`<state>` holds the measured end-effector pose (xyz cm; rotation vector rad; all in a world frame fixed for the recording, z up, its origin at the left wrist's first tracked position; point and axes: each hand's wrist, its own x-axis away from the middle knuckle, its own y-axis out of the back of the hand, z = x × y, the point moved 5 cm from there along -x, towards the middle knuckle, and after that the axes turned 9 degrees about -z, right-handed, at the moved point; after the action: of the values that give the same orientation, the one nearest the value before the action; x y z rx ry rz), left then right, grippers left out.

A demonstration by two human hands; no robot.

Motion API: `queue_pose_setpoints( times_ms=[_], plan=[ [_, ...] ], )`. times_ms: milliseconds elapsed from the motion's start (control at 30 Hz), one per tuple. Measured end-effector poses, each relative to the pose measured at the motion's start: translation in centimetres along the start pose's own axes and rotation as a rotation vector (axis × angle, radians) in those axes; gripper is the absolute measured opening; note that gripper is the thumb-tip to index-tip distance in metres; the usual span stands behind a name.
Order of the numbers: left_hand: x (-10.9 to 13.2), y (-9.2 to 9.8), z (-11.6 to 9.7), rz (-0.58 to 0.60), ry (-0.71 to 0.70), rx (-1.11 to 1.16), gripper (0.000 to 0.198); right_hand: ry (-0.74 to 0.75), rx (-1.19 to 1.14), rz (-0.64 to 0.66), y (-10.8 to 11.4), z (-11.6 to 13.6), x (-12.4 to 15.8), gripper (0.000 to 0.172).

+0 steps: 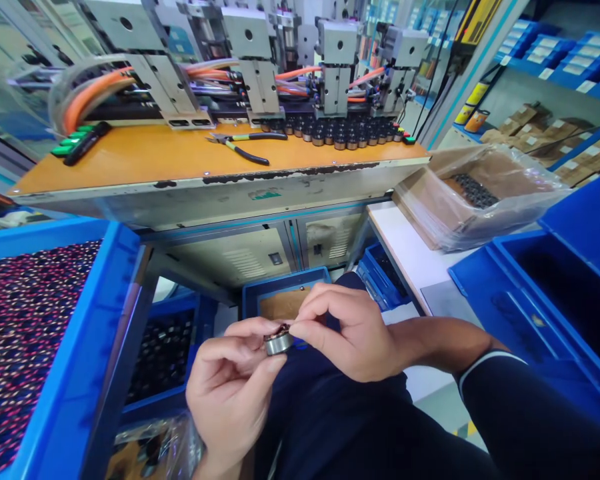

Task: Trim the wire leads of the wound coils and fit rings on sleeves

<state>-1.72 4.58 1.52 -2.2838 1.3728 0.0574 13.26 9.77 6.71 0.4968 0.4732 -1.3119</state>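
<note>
My left hand [230,393] is curled around a small round metal part [279,343], a silver ring with dark windings on top, held over my lap. My right hand [353,333] pinches at the top of that same part with thumb and forefinger, its other fingers folded in. Both hands meet in front of a small blue bin [253,293] with a brown sheet inside it, below the workbench.
An orange-topped workbench [145,157] carries pliers [245,143], a row of dark round parts [340,133] and a winding machine [260,60]. A blue crate of small coloured parts [95,347] stands left. Blue crates [555,300] and a plastic-lined carton [475,193] stand right.
</note>
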Motion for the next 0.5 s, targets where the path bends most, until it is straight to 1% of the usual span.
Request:
queue_pose_setpoints(
  times_ms=[67, 167, 233, 267, 333, 400, 500],
  plan=[
    [-0.2, -0.1, 0.0, -0.014, -0.021, 0.001, 0.025, -0.256, -0.123, 0.055, -0.4, -0.8, 0.3, 0.022],
    [-0.4, 0.0, 0.4, -0.018, -0.022, 0.018, 0.025, -0.658, -0.367, 0.178, -1.3, -1.8, 1.2, 0.031],
    [-0.5, 0.0, 0.7, -0.004, 0.020, 0.062, 0.024, -0.821, -0.459, 0.238, -1.7, -2.2, 1.6, 0.036],
    [-0.5, 0.0, 0.8, 0.006, 0.046, 0.088, 0.024, -0.866, -0.482, 0.255, -1.8, -2.4, 1.7, 0.038],
    [-0.5, 0.1, 1.1, 0.011, 0.092, 0.123, 0.022, -0.910, -0.502, 0.285, -2.0, -2.8, 1.8, 0.040],
    [-0.5, 0.2, 1.2, -0.007, 0.117, 0.137, 0.023, -0.907, -0.518, 0.319, -2.3, -3.3, 1.9, 0.039],
    [-0.5, 0.3, 1.4, -0.033, 0.127, 0.136, 0.025, -0.843, -0.582, 0.405, -3.0, -3.7, 2.2, 0.035]
  ],
)
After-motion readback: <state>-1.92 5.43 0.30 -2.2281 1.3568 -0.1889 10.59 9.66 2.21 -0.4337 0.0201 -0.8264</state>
